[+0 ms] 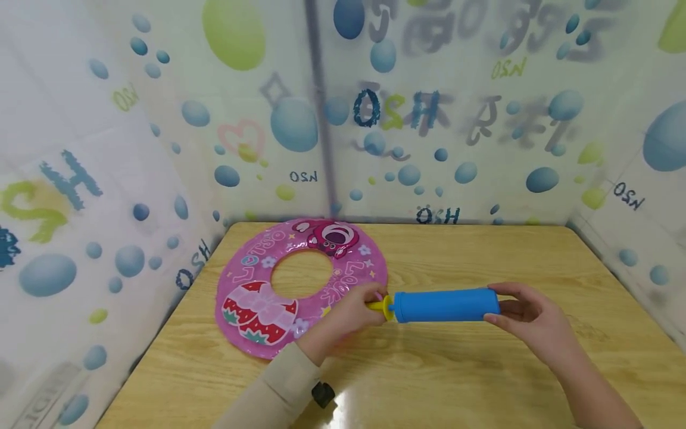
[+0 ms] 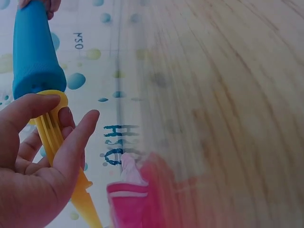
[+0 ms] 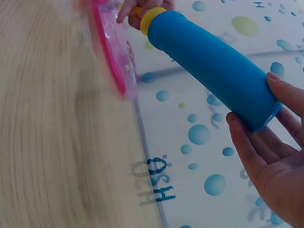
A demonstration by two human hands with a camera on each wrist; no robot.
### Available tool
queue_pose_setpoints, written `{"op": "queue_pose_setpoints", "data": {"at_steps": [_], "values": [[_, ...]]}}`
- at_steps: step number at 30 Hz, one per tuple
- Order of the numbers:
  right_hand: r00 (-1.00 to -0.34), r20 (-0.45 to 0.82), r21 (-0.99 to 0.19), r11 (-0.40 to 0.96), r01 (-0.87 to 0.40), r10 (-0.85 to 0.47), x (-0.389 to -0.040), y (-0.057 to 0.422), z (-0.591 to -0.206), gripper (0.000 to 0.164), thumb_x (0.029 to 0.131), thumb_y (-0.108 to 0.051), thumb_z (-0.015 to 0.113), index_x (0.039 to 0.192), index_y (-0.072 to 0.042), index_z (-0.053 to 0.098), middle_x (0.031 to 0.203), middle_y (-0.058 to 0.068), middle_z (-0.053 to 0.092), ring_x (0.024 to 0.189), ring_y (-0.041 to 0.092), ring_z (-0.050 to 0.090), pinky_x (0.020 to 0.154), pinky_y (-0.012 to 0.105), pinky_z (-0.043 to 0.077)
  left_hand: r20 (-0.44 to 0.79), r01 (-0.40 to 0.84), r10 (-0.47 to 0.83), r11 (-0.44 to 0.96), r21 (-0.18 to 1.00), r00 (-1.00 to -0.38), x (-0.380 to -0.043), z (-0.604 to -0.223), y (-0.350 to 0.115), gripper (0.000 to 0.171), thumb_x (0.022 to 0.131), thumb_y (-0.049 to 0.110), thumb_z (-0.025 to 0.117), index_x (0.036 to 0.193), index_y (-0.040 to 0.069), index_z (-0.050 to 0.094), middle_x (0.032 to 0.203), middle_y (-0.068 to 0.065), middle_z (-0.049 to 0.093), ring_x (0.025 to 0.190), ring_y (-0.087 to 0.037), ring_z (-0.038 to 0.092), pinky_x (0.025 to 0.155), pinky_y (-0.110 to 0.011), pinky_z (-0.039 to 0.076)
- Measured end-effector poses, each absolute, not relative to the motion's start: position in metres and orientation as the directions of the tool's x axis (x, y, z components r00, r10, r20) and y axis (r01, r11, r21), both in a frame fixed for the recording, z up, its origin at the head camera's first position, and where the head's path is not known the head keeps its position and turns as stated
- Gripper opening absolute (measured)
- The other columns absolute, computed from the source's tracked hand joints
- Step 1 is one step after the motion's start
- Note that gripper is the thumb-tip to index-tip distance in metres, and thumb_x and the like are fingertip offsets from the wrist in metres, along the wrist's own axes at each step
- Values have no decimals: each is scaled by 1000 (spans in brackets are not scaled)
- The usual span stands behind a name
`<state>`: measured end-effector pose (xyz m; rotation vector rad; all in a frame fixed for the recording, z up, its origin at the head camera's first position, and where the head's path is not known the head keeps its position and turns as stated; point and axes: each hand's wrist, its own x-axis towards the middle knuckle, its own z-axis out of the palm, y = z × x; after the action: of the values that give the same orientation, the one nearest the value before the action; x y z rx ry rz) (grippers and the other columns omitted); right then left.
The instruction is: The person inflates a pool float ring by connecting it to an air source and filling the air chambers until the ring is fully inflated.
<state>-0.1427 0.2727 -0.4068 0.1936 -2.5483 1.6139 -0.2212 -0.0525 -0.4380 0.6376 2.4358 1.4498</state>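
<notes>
Head view: left hand (image 1: 355,311) grips handle (image 1: 387,307), right hand (image 1: 540,326) holds pump (image 1: 447,305), apparently readying a stroke that calls for straight alignment.

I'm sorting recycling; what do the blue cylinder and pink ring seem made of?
Blue cylinder: probably hard plastic with a satin finish; even colour and fine ridges. Pink ring: likely thin, flexible vinyl, though another plastic is possible; glossy, with bright highlights.
</notes>
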Motion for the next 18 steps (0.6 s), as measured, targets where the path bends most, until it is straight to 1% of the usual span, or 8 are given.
{"op": "queue_pose_setpoints", "data": {"at_steps": [2,4,7,12,18], "values": [[-983,178,-891,418,-175,-32,-140,280,-405,50,89,-19,73,134,-6,55,117,-18,58,94,3,64,72,26,56,3,232,472,428,873,-882,-221,-437,-53,31,78,4,76,105,10,63,101,-1,63,96,-20,57,86,-35,50],[-982,187,-896,405,-181,-25,-138,288,-405,49,89,-15,72,135,-5,55,116,-23,57,95,2,64,72,25,56,-15,214,459,444,870,-888,-220,-435,-55,34,77,4,77,107,11,63,102,0,63,96,-20,56,86,-35,50],[-984,177,-901,402,-161,2,-135,301,-404,50,89,-13,72,136,-7,56,114,-26,58,94,-2,63,70,22,55,-21,209,455,450,868,-890,-220,-435,-56,36,76,4,77,108,10,63,101,-1,64,94,-20,56,86,-35,49],[-984,167,-892,434,-125,58,-127,319,-402,52,89,-13,72,138,-12,56,112,-29,58,93,-7,61,68,19,54,-19,208,460,438,875,-888,-220,-437,-60,34,76,4,77,107,9,63,98,-1,64,90,-19,56,82,-32,49],[-973,207,-876,462,-139,101,-120,338,-402,53,91,-10,70,140,-14,54,115,-31,53,92,-11,59,67,15,52,-49,176,447,449,876,-893,-218,-434,-65,36,78,6,76,111,12,64,104,-1,64,95,-21,55,87,-35,49]]}}
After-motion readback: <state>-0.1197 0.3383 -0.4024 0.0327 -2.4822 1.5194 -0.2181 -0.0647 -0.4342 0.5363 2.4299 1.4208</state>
